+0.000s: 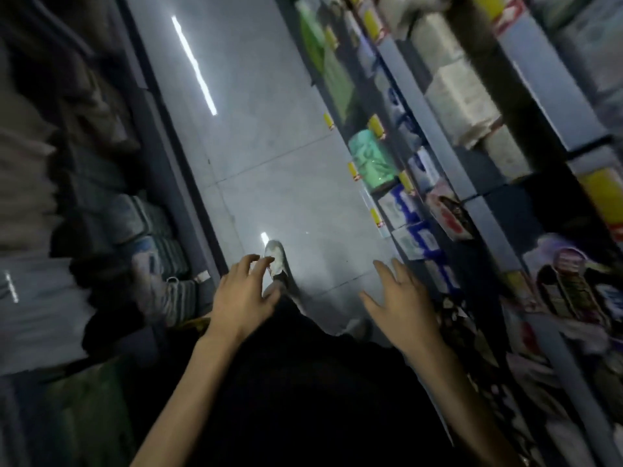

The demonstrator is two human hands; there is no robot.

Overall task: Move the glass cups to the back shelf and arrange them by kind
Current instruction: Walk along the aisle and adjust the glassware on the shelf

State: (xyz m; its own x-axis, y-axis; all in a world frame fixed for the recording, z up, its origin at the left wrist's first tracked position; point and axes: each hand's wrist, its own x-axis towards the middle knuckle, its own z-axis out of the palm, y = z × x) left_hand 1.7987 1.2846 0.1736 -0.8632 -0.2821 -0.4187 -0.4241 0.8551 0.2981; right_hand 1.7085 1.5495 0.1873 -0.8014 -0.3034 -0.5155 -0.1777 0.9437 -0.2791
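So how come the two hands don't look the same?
The left hand has fingers loosely bent downward; the right hand has straighter, spread fingers. The left hand overlaps the white shoe in view; the right hand hangs over the floor beside the shelves. Both are empty, backs up.

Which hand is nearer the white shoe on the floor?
Left. The left hand overlaps the white shoe in view; the right hand is apart, off to its right.
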